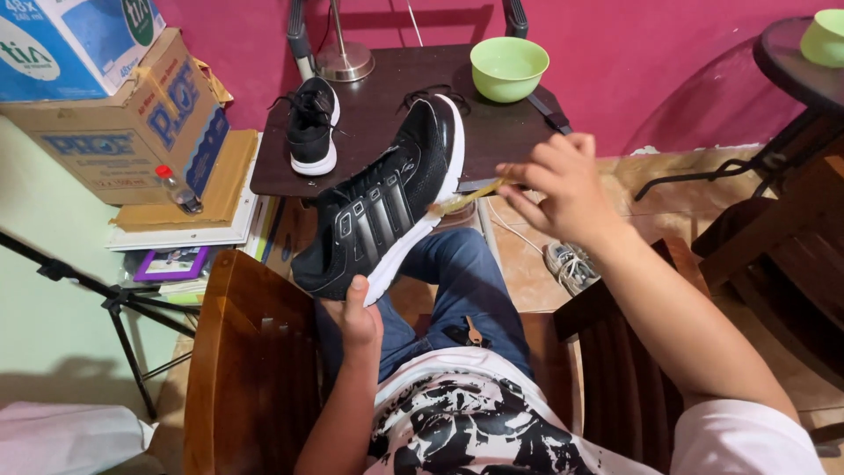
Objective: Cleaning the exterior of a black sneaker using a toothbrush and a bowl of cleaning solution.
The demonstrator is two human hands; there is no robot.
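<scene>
Head view, items in order.

1. My left hand (356, 318): fingers closed around the heel of a black sneaker (387, 207) with a white sole, holding it tilted in the air above my knee, toe towards the near edge of the dark table (387, 97).
2. My right hand (563, 189): fingers pinched shut on a yellow toothbrush (466, 199), its head touching the sneaker's white sole rim near the toe.
3. Second sneaker (313, 127): upright near the table's left edge, laces loose.
4. Green bowl (509, 68): near the table's far right corner.
5. Lamp base (344, 60): far edge of the table.
6. Cardboard boxes (114, 114): stacked left of the table, a small bottle (178, 189) beside them.

Risk, as I judge it: I hold the shoe by the heel alone, so hard brushing at the toe could twist it out of my grip. A wide stroke could also knock the bowl.
</scene>
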